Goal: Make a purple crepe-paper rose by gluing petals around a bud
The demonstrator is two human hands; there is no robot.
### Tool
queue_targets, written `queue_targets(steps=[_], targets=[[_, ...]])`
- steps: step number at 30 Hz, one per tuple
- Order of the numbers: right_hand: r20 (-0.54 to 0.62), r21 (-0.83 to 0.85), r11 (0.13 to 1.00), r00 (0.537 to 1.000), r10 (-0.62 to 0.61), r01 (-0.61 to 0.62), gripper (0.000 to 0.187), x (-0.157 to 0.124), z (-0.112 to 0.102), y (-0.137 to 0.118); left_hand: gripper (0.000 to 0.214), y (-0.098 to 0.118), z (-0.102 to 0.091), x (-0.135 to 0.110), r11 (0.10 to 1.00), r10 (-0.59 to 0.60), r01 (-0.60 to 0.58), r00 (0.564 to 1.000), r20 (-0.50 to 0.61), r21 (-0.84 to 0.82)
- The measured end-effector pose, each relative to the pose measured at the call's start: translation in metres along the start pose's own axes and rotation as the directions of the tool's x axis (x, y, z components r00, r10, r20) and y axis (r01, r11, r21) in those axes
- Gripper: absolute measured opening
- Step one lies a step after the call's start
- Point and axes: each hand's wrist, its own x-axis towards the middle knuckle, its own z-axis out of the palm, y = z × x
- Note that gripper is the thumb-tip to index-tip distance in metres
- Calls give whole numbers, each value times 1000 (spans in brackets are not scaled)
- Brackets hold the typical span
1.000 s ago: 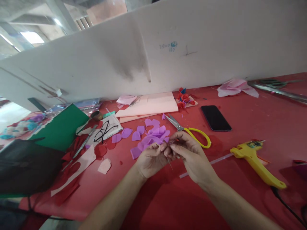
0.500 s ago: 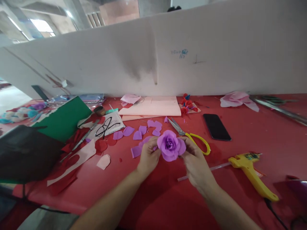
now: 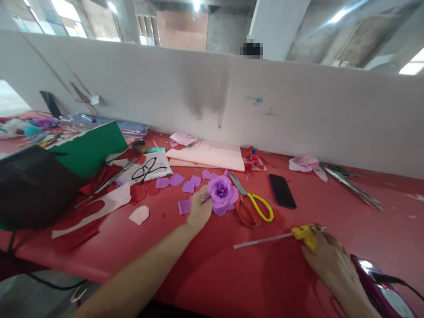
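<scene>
A purple paper rose (image 3: 221, 192) faces up over the table, its lower left edge pinched in the fingers of my left hand (image 3: 200, 207). Over on the right, my right hand (image 3: 331, 256) is wrapped round the yellow glue gun (image 3: 304, 236), covering most of its handle. A clear glue stick (image 3: 261, 241) pokes out of the gun toward the left. Close to the rose lie scissors (image 3: 260, 206) with one yellow and one red handle. Several loose purple petals (image 3: 177, 179) are scattered left of and behind my left hand.
A black phone (image 3: 282, 191) lies right of the scissors. Behind the rose are pink paper sheets (image 3: 208, 154) and small red flowers (image 3: 253, 158). Eyeglasses (image 3: 148, 169), tweezers, red scraps and a dark bag (image 3: 36, 187) occupy the left. A purple device (image 3: 380, 282) sits beside my right wrist.
My right hand has let go of the rose, moved right and taken hold of the glue gun. The rose stays in my left hand. The view has tilted up.
</scene>
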Motion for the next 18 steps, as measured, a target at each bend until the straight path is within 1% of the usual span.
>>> queue_targets(steps=[2,5,6,8,11,13,14,16,18], targets=[[35,-48,997,997,70,-68,54,-5,4,0,13,4,2,0,1000,11,-11,1000,-6,-11],[34,-53,982,982,186,-184,58,-8,6,-5,13,9,4,1,999,-36,36,999,-33,3],[40,-49,978,978,204,-202,59,-8,7,-5,11,11,4,1,999,-48,48,998,-46,3],[66,-36,984,982,175,-173,56,-5,11,-2,9,13,5,1,997,-71,70,996,-60,-29],[98,-19,995,990,103,-102,53,3,17,7,14,15,6,1,971,-153,147,988,-21,-188],[125,5,995,987,102,-103,55,9,16,14,16,17,5,2,907,-256,253,966,37,-338],[138,27,993,984,109,-114,55,11,13,16,16,18,5,2,856,-317,321,945,79,-406],[133,106,984,982,132,-147,51,12,3,21,13,20,3,3,727,-430,459,884,182,-511],[52,229,959,986,158,-166,40,10,-11,22,13,22,0,4,604,-488,551,827,279,-576]])
